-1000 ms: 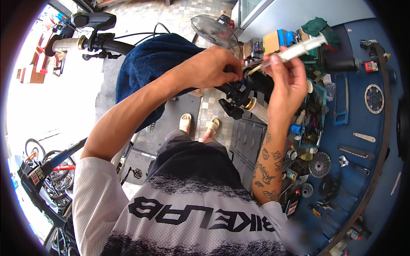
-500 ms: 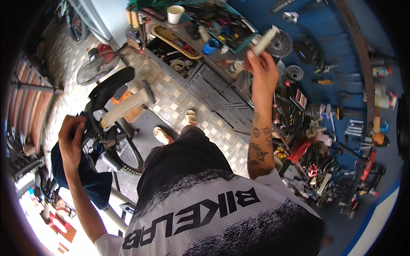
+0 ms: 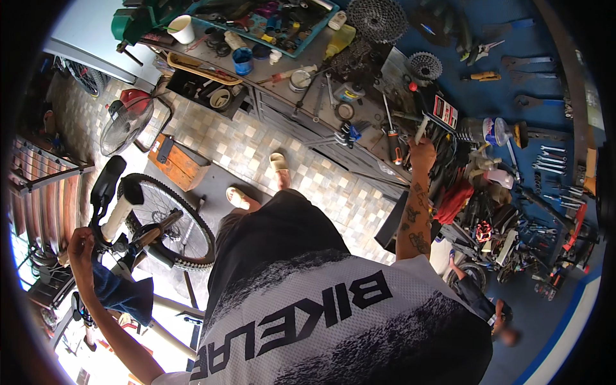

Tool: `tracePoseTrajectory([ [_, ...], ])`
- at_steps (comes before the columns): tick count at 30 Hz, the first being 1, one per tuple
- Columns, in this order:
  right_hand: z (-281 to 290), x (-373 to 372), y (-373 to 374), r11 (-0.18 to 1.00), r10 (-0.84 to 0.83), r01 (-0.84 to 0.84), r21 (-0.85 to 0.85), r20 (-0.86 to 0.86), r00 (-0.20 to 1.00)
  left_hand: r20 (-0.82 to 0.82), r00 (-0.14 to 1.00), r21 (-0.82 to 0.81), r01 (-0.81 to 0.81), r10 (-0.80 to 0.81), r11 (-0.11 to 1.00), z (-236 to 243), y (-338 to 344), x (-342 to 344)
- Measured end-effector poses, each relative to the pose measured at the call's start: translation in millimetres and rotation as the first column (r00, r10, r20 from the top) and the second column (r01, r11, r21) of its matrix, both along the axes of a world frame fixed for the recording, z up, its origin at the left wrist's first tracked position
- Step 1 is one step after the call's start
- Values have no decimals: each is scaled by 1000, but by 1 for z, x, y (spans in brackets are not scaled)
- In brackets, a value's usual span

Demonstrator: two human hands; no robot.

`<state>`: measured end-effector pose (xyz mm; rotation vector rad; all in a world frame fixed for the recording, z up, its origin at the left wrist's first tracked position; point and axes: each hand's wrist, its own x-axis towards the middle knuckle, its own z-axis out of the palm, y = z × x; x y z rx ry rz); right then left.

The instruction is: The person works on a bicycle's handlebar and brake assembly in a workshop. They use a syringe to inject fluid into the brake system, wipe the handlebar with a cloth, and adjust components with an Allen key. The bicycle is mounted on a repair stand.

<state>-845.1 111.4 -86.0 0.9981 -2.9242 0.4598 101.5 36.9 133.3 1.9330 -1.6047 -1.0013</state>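
Note:
My right hand (image 3: 422, 156) is over the right part of the workbench, fingers closed round a pale, syringe-like tube (image 3: 421, 130). Its narrow end sticks up out of the fist; the rest is hidden by the fingers. A screwdriver (image 3: 394, 146) with an orange and black handle lies just left of it. At the left, my left hand (image 3: 81, 247) has its fingers curled together beside a bicycle (image 3: 163, 224). What those fingers hold, if anything, cannot be made out. Near that hand are a thick pale tube (image 3: 117, 215) and a dark blue cloth (image 3: 128, 300).
The workbench (image 3: 301, 122) carries a white cup (image 3: 181, 29), a blue tub (image 3: 242, 61) and a teal tray (image 3: 308, 42) of small parts. Wrenches (image 3: 550, 159) hang on the blue wall. A fan (image 3: 127, 125) and wooden box (image 3: 178, 163) stand left. Another person (image 3: 473, 292) is at lower right.
My right hand has moved down and right with the pale tube, closer to the tool-covered end of the bench. The left hand has shifted left and lower; the view has turned.

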Motion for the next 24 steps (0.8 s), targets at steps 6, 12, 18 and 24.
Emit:
tracePoseTrajectory([
  [6,4,15,0,983,35,-56,-177,-120,992,296,953,63,42,-59,997,14,7,26],
  [12,16,76,-13,993,82,-96,68,186,979,554,809,-349,11,197,937,57,21,-34],
  [18,-11,100,-22,991,15,-79,109,494,870,204,864,-754,-161,460,637,74,35,-209],
  [24,-3,101,-20,996,-46,-7,90,574,817,-258,960,-229,-166,105,959,-3,25,-397],
])
